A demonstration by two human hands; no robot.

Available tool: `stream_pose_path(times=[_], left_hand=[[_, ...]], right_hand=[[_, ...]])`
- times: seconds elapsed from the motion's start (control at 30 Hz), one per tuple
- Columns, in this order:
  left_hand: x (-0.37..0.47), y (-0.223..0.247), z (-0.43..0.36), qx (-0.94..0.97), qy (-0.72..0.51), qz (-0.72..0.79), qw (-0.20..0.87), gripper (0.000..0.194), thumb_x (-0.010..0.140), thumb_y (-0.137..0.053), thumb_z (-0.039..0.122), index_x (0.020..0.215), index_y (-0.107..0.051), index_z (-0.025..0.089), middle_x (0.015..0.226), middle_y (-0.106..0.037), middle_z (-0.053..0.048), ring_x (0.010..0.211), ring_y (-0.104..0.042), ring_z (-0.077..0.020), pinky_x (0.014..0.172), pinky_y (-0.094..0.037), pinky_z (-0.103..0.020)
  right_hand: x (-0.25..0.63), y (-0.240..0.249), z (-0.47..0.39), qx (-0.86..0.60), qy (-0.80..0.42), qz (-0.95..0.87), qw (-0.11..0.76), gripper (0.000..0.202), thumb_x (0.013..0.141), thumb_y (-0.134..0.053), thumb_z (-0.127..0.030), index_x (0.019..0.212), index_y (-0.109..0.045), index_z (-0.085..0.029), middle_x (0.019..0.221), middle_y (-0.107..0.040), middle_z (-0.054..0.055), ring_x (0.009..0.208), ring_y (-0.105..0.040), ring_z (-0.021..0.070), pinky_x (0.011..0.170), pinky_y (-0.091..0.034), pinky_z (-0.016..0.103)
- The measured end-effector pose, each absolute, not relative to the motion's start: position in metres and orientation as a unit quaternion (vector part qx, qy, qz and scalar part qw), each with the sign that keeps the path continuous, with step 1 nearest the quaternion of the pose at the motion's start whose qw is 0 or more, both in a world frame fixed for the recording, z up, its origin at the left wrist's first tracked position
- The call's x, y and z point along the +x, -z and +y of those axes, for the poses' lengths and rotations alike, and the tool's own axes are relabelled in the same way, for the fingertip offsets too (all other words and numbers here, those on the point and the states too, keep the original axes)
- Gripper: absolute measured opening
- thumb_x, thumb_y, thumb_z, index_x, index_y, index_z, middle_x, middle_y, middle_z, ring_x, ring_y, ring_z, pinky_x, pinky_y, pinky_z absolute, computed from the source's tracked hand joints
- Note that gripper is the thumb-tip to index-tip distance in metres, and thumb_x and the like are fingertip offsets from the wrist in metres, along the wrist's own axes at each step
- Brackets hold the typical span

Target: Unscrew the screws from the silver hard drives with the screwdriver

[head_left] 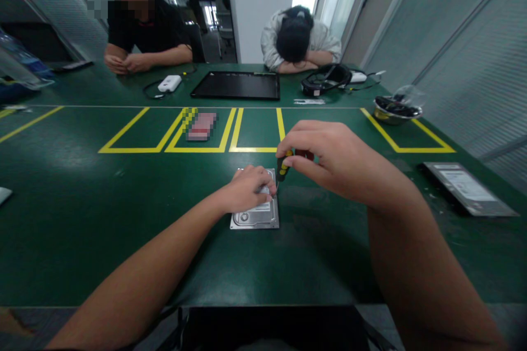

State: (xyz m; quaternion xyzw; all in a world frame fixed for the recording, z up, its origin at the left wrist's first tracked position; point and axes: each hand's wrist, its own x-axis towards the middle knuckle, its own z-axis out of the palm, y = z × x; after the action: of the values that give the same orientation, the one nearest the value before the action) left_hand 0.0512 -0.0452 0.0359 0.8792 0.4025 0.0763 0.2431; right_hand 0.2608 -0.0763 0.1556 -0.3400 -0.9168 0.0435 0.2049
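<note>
— The hard drive (255,214) under your left hand (247,189) is showing bare metal, smooth and a little shiny, with a paper label.

— And the screwdriver (283,167) you are holding in your right hand (329,162)?

— Its handle is looking like glossy black and yellow plastic. The table (82,203) is looking matt green, the tablet (237,85) glossy black.

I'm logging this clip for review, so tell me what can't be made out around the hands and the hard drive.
All in the head view:
- Screwdriver: the right hand covers most of the handle; the tip is too small to see where it meets the hard drive.
- Hard drive: the left hand hides its far half, and the label is unreadable.
- Pink item in the yellow box: blurred out.
- Metal bowl: contents too small to identify.
</note>
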Motion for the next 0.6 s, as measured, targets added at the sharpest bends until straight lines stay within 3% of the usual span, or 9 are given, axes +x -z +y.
stream_pose_path(times=[0.43,0.6], left_hand=[[0.0530,-0.0373,-0.0483,0.875,-0.073,0.412,0.242,0.016,0.083,-0.060,0.028,0.096,-0.070,0.027,0.111,-0.059,-0.005,0.111,-0.049,-0.0317,0.095,-0.037,-0.054],[0.0540,-0.0378,-0.0487,0.875,-0.069,0.415,0.238,0.016,0.084,-0.060,0.028,0.097,-0.069,0.026,0.111,-0.060,-0.005,0.110,-0.049,-0.0312,0.095,-0.037,-0.053]], right_hand=[[0.2625,-0.1571,-0.0790,-0.333,-0.079,-0.919,0.197,0.028,0.086,-0.051,-0.010,0.105,-0.069,-0.020,0.104,-0.072,0.003,0.094,-0.063,0.0176,0.085,-0.044,0.030],[0.2610,-0.1548,-0.0765,-0.322,-0.072,-0.922,0.202,0.015,0.086,-0.058,-0.017,0.095,-0.069,-0.018,0.095,-0.068,0.005,0.089,-0.060,0.0179,0.080,-0.042,0.029]])
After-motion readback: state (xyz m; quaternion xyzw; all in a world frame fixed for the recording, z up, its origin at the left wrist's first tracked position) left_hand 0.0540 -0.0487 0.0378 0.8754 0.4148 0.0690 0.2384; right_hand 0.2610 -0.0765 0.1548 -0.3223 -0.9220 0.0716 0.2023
